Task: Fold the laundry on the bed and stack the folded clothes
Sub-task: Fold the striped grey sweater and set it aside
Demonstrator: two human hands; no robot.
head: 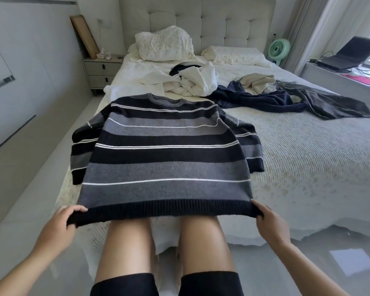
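Note:
A black, grey and white striped sweater (167, 150) lies spread flat on the bed (297, 159), collar away from me, sleeves folded down along its sides. My left hand (60, 223) grips the hem's left corner and my right hand (269, 221) grips the hem's right corner, holding the hem taut over my knees at the bed's foot. Beyond the collar sits a crumpled heap of white clothes (192, 84) with a black item on top. A navy garment (256, 99), a cream garment (259, 82) and a dark grey garment (329, 101) lie unfolded to the right.
Pillows (165, 45) lean against the tufted headboard. A nightstand (100, 71) stands at the left of the bed, a green fan (278, 49) at the right. A laptop (350, 54) rests on the window ledge. My legs press against the bed's foot.

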